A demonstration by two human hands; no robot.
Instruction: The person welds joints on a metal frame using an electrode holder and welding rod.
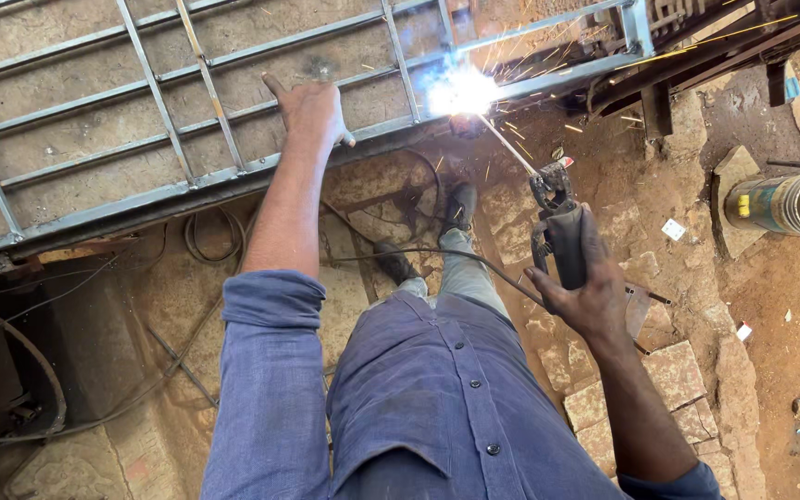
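Observation:
A grey metal grille frame [178, 190] lies flat across the upper half of the view. My left hand [310, 109] rests palm down on its near rail, fingers spread. My right hand [578, 287] grips a black electrode holder [557, 227]. Its thin welding rod [506, 143] reaches up and left to the frame's rail, where a bright white arc [460, 91] burns and throws orange sparks to the right. A black cable [418, 252] runs from the holder across my legs.
Rough stone paving [673, 370] and brown dirt lie underfoot, with my black shoes [460, 208] below the frame. A metal can [784, 202] lies on its side at right. Dark steel sections [724, 51] are stacked at top right. Loose cables [210, 236] trail at left.

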